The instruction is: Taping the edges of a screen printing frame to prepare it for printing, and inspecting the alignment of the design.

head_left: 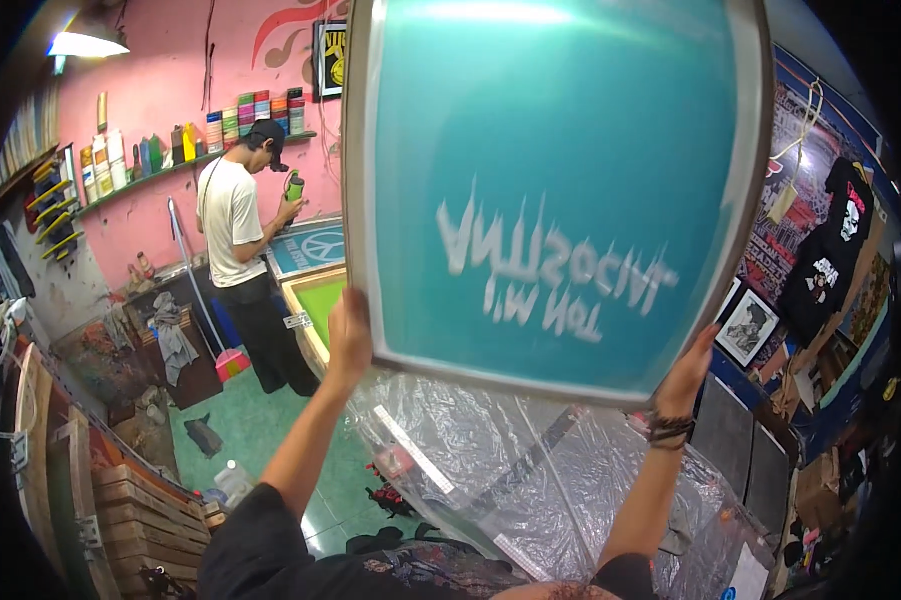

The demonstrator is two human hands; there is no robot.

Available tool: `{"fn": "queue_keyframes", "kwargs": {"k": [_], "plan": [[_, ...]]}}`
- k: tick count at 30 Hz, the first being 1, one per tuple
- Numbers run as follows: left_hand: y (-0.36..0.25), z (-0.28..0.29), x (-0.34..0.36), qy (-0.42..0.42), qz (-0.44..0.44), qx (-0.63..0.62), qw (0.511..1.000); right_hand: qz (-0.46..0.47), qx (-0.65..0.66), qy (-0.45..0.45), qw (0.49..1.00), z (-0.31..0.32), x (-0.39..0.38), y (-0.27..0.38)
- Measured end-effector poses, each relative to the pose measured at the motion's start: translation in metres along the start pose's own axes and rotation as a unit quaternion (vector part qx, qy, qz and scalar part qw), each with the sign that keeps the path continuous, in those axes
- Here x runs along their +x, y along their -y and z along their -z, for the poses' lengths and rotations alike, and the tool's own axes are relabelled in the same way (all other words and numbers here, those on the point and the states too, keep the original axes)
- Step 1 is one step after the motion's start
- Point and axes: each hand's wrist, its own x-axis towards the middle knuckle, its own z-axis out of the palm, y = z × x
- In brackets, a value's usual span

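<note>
I hold a large metal-framed printing screen (561, 190) up in front of me; its teal mesh carries a pale lettered stencil seen reversed and upside down. My left hand (350, 335) grips the frame's lower left edge. My right hand (689, 368), with a dark braided band at the wrist, grips the lower right corner. Below the screen lies a table covered in crinkled clear plastic sheet (531, 470).
Another person (241, 250) in a white shirt and dark cap stands at the back left, holding a green bottle (295, 186) over other screens (311, 250). Shelves of ink jars (251, 110) line the pink wall. Wooden pallets (141, 510) sit at lower left; dark shirts (831, 250) hang at right.
</note>
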Motion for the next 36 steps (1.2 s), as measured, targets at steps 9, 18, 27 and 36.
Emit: {"fn": "queue_keyframes", "kwargs": {"k": [9,18,27,36], "plan": [[-0.108,-0.006,0.121,0.014,-0.149,-0.028,0.988,0.066,0.080,-0.025,0.994,-0.023,0.093,0.131],[-0.146,-0.003,0.157,-0.013,-0.177,-0.022,0.984,0.105,0.058,-0.037,0.992,-0.028,0.115,0.182],[-0.164,0.000,0.142,0.003,-0.161,-0.039,0.986,0.118,0.049,-0.066,0.990,-0.021,0.103,0.201],[-0.150,-0.005,0.120,0.010,-0.188,-0.046,0.981,0.129,0.032,-0.087,0.987,-0.005,0.095,0.189]]}}
